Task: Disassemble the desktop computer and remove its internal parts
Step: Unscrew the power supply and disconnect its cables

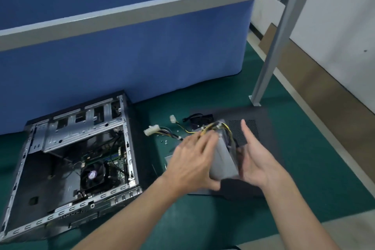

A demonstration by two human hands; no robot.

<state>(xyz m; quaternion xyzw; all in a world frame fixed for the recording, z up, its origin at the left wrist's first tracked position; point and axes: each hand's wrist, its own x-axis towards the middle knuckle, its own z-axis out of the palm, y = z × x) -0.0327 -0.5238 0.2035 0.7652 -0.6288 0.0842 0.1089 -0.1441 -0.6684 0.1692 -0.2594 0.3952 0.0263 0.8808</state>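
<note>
The person is carrying the grey power supply (223,160) between 2 flat palms, just above the black side panel (261,115) that is lying on the green mat (203,219). The left hand (192,158) is pressing its spread fingers against the unit's left face, near where the wire bundle leaves the box. The right hand (253,154) is bracing the opposite face, fingers straight and pointing up. Squeezing from both sides is probably meant to keep the heavy box steady while its cables (162,133) are trailing off to the left, with 2 white connectors lying on the mat.

The panel seems to be serving as a parts tray: a small black fan (203,119) is already sitting at its far edge, and a few loose screws (165,141) are resting on the mat just beside it. The open computer case (129,144) is lying on its side well to the left, with the motherboard (119,154) and cooler fan (92,174) inside it, so more removal is likely to follow.

No brand or writing is readable; the round sticker on the cooler's hub is too small to make out, and the hands are showing motion blur.
</note>
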